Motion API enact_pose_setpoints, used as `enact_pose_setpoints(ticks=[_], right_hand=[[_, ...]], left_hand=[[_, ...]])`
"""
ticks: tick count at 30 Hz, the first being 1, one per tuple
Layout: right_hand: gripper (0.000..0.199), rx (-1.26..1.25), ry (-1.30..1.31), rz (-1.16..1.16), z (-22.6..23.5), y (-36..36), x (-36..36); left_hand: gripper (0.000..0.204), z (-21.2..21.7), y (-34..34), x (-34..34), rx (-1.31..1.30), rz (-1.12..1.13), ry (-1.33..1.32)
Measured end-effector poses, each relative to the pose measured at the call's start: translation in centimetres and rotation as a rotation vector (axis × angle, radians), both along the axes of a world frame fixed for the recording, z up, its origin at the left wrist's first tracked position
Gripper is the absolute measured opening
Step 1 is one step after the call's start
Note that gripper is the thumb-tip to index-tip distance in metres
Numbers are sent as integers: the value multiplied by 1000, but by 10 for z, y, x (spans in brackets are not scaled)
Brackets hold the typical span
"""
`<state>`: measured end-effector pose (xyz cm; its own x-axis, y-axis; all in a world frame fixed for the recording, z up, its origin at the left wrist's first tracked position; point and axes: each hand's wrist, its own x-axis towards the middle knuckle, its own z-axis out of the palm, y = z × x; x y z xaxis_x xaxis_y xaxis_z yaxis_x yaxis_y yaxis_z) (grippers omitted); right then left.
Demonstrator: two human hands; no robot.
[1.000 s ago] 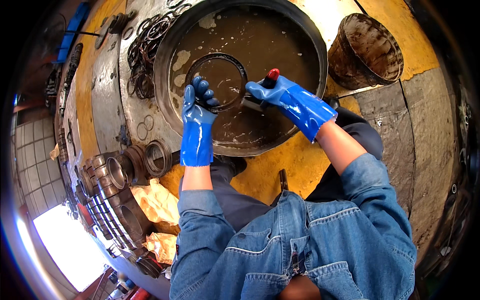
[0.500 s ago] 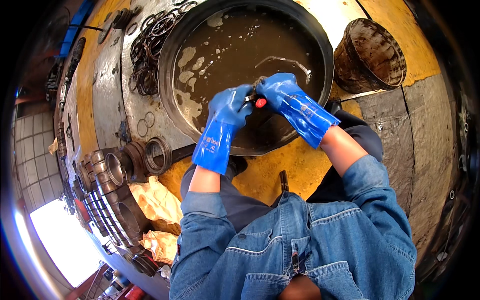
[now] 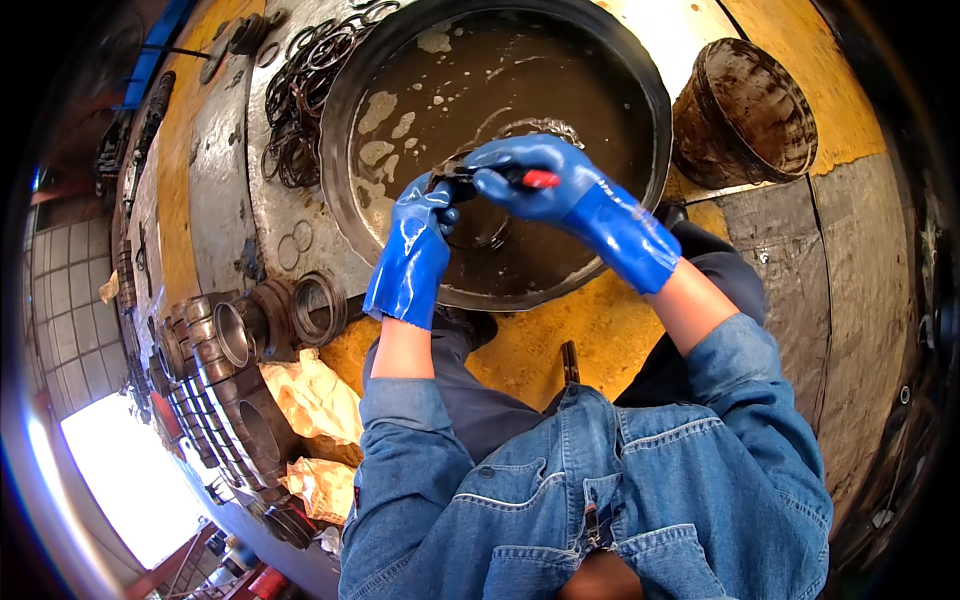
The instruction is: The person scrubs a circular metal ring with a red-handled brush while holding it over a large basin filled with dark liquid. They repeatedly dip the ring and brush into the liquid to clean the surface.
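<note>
Both my hands wear long blue rubber gloves and are over a wide black tub (image 3: 335,180) of murky brown liquid. My right hand (image 3: 535,178) is closed around a slim dark tool with a red end (image 3: 541,179); the red end sticks out on the right side of the palm. I cannot make out the kind of tool. My left hand (image 3: 420,212) is closed on a small dark part (image 3: 440,182), mostly hidden by the fingers. The tool's far end meets that part or lies just beside it. Ripples and a curved line show in the liquid below.
A pile of dark thin rings (image 3: 300,110) lies left of the tub, with two loose rings (image 3: 295,243) nearer. Metal cylinders (image 3: 237,335) stand at the lower left beside crumpled brown paper (image 3: 315,395). A grimy bucket (image 3: 745,115) stands on the right.
My hands have shifted left, the left one lower. The right hand has turned, so the tool's red end now points right. Fresh ripples have appeared in the liquid.
</note>
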<state>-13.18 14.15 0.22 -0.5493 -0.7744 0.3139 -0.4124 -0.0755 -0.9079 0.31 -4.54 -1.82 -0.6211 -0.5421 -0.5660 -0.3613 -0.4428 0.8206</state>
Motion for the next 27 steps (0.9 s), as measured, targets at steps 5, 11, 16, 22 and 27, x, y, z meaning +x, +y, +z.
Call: enact_pose_setpoints(ticks=[5, 11, 16, 22, 27], right_hand=[[25, 184, 44, -255, -6, 4, 0], [30, 474, -324, -343, -16, 9, -4], [39, 668, -510, -206, -14, 11, 14], [35, 651, -595, -52, -14, 15, 17], [30, 803, -144, -300, -32, 23, -4]], left_hand=[[30, 21, 23, -5, 15, 12, 48], [42, 25, 17, 0, -16, 43, 178], [34, 23, 8, 4, 30, 93, 268], [28, 9, 1, 3, -40, 137, 248], [30, 8, -4, 2, -29, 155, 202]])
